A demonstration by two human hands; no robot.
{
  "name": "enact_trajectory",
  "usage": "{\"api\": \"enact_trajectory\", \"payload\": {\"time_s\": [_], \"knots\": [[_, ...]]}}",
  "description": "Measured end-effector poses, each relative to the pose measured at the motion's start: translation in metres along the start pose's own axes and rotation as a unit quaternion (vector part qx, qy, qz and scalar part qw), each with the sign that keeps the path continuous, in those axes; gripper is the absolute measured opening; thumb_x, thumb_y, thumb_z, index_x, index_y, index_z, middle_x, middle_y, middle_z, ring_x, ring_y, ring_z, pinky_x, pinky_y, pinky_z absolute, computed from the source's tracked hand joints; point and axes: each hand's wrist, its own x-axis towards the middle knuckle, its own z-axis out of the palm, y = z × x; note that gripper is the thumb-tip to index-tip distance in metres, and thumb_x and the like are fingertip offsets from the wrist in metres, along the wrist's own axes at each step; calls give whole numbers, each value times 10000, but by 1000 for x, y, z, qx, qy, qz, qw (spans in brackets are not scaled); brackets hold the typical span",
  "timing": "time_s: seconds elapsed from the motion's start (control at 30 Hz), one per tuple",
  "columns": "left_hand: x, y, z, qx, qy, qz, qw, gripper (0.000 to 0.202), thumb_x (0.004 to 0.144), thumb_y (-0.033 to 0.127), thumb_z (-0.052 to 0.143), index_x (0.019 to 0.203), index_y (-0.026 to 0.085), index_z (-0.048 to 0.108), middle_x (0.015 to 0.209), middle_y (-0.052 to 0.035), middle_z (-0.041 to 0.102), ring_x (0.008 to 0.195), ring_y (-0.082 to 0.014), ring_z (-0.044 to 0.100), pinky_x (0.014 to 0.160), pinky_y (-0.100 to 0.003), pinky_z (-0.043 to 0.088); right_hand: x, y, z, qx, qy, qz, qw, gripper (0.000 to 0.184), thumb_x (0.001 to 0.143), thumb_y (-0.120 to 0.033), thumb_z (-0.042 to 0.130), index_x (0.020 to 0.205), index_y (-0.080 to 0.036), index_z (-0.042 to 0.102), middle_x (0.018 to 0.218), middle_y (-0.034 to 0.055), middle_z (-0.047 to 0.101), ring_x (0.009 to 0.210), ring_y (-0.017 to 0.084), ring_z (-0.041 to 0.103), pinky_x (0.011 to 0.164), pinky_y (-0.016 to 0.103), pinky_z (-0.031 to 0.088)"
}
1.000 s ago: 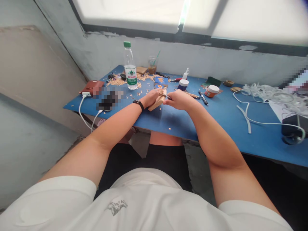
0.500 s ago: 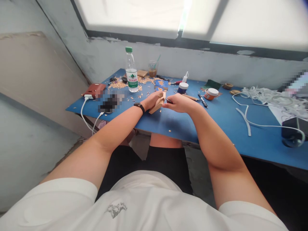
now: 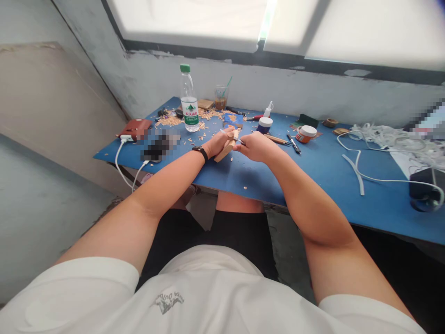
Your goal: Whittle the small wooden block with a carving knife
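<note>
My left hand (image 3: pixel 218 142), with a black watch on the wrist, is closed round a pale wooden block (image 3: pixel 224 150) that leans on the blue table (image 3: pixel 313 176). My right hand (image 3: pixel 256 145) is closed on a carving knife (image 3: pixel 232 137), whose thin blade lies across the top of the block. The two hands touch over the wood. Pale wood shavings (image 3: pixel 194 121) are scattered behind them.
A water bottle (image 3: pixel 188 101), a plastic cup (image 3: pixel 220 96), a white-lidded jar (image 3: pixel 264 124), an orange tub (image 3: pixel 305 133) and loose tools (image 3: pixel 293 143) stand at the back. A brown case (image 3: pixel 136 126) with a white cable lies left. White cords (image 3: pixel 378 148) and a black device (image 3: pixel 427 189) lie right.
My right hand has moved left against the left hand, and the knife blade now reaches across the top of the block. The view shifted slightly.
</note>
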Motion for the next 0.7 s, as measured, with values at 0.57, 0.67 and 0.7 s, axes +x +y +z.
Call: {"api": "enact_trajectory", "payload": {"time_s": [0.57,0.67,0.7], "knots": [[-3,0,-2,25,11,12,1000,435,1008,627,753,855,276,546,865,-14,525,848,-226,462,894,-453,453,-13,-9,-19,39,-71,9,997,581,1336,-585,566,997,-216,860,866,68,778,793,233,660,793,367,434],[1,-3,-3,-10,2,-6,1000,351,958,523,781,886,280,538,853,-1,512,821,-220,462,845,-427,447,-9,-8,-14,10,-53,5,999,599,1345,-565,534,1034,-196,890,923,111,820,837,258,688,801,383,425],[2,-5,-3,-17,-2,-3,1000,330,959,496,775,891,279,535,847,0,510,814,-216,459,832,-419,445,-7,-8,-13,4,-45,3,999,614,1349,-566,518,1044,-193,900,933,124,830,855,272,704,807,391,423]]}}
